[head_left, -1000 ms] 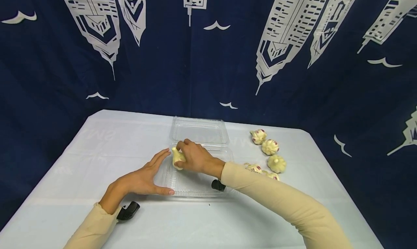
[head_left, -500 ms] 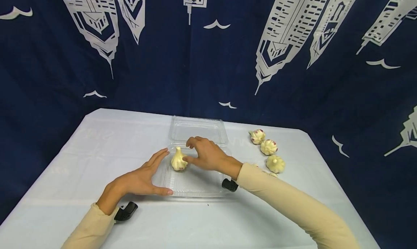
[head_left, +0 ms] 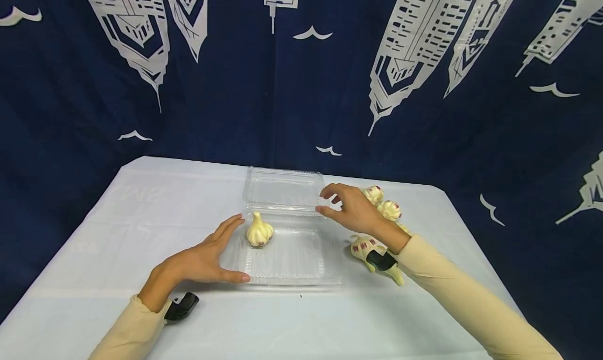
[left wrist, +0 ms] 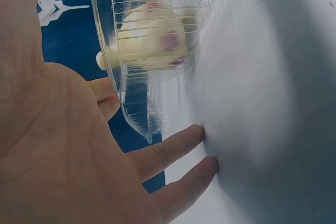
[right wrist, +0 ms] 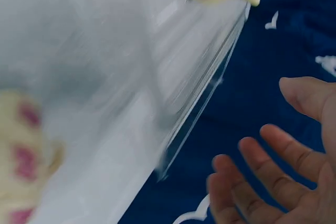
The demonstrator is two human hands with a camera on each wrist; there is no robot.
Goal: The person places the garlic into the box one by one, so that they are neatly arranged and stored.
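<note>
One garlic bulb (head_left: 259, 231) stands upright, stem up, near the left wall of a clear plastic clamshell box (head_left: 292, 252), whose lid (head_left: 283, 188) is laid open toward the back. My left hand (head_left: 202, 260) is at the box's left side with fingers and thumb spread; in the left wrist view two fingertips rest on the tablecloth beside the box. Over the right side of the box and lid, my right hand (head_left: 355, 211) is in the air, fingers loosely bent and holding nothing. The right wrist view shows a purple-spotted garlic bulb (right wrist: 21, 161) close below it.
Several garlic bulbs lie right of the box, among them a back one (head_left: 374, 193), one before it (head_left: 390, 210), and a purple-streaked one (head_left: 361, 246) nearer the front. My right forearm partly covers this group. A dark blue printed cloth (head_left: 282, 88) hangs behind the table.
My right hand has let go of the garlic bulb, leaving it standing in the box, and has moved right toward the other bulbs. My left hand has stayed in place.
</note>
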